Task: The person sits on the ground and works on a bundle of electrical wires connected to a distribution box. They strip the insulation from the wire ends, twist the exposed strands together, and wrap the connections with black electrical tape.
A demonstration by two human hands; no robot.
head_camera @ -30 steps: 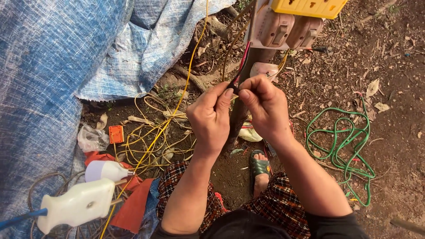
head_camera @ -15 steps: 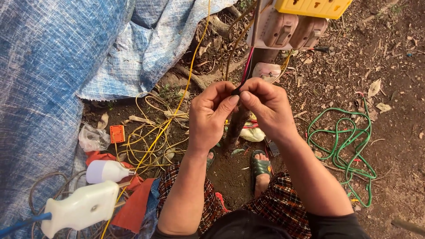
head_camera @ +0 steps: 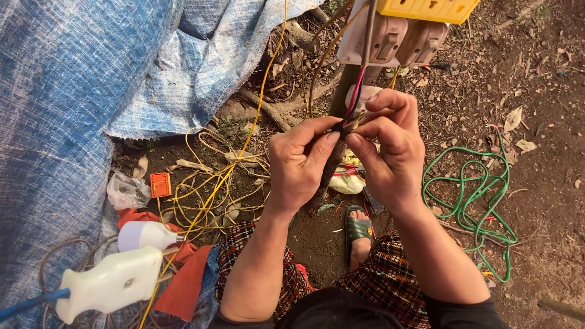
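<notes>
Now both hands sit higher and nearer the pale switch units (head_camera: 396,39) at twelve o'clock than a moment ago. Left hand (head_camera: 298,167) and right hand (head_camera: 387,149) each pinch shut on the thin red-and-black wire ends (head_camera: 352,116) between fingertips, meeting at centre. Tangled yellow wire (head_camera: 207,195) lies at nine o'clock, coiled green wire (head_camera: 481,207) at three.

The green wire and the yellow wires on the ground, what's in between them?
In the head view: both hands pinching wire ends, plus a sandalled foot.
</notes>
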